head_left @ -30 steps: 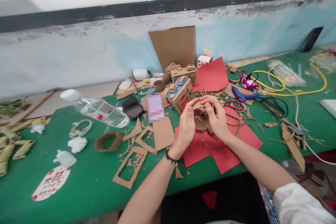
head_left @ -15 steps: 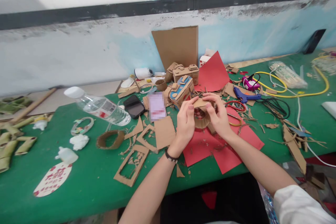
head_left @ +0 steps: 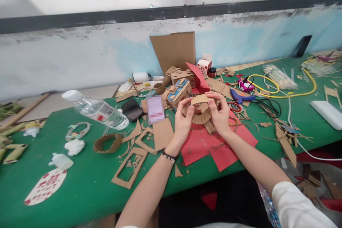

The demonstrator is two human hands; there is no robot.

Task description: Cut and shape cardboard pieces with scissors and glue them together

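Note:
Between my two hands is a ring of bent corrugated cardboard (head_left: 202, 118), held above red paper sheets (head_left: 199, 146). My left hand (head_left: 184, 118) grips its left side with thumb and fingers. On the opposite side, my right hand (head_left: 219, 114) pinches the rim, thumb in front and fingers over the top. A small cardboard piece (head_left: 209, 127) shows just under the ring; whether it is attached I cannot tell. Right behind the hands sits a cardboard model with blue patches (head_left: 178, 93). Another cardboard ring (head_left: 107, 143) lies on the green table at the left.
A water bottle (head_left: 97, 111), a black phone-like case (head_left: 131, 109) and cardboard frames (head_left: 129, 168) lie left. To the right are a blue glue gun (head_left: 240, 97), scissors (head_left: 235, 107), a yellow cable (head_left: 311, 87) and cardboard scraps (head_left: 286, 144). A cardboard sheet (head_left: 175, 51) leans against the wall.
The ring has turned in my hands, its opening now tipped more upward. Behind it, the standing red sheet has dropped leftward, uncovering a small box and jar. My view has swung slightly right.

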